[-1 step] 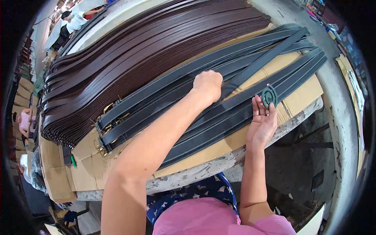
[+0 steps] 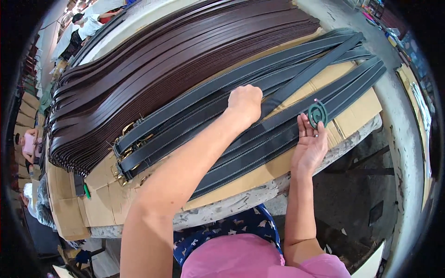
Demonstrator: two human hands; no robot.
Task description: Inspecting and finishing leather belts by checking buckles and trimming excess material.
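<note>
My left hand [image 2: 245, 103] is closed in a fist over the black belts, its curled fingers mostly hidden beneath it. One black belt [image 2: 306, 75] slants from that fist to the far right, across other belts, and appears gripped there. Pinched upright in the fingertips of my right hand [image 2: 311, 146] is a dark green mosquito coil [image 2: 317, 116], with a pinkish tip at its upper end. Several black belts with pale edge stitching [image 2: 250, 157] lie beneath both hands. Their brass-coloured buckles [image 2: 132, 155] are bunched at the left.
A thick stack of dark brown belts [image 2: 185, 60] fills the far side. Cardboard [image 2: 99, 204] covers the worn table [image 2: 232, 208]. A green, pen-like item [image 2: 87, 190] lies beside a dark flat object [image 2: 79, 184]. Other people [image 2: 88, 25] sit at the far left.
The mosquito coil has turned slightly in my right fingers, its tip shifting a little left. My left fist has barely moved.
</note>
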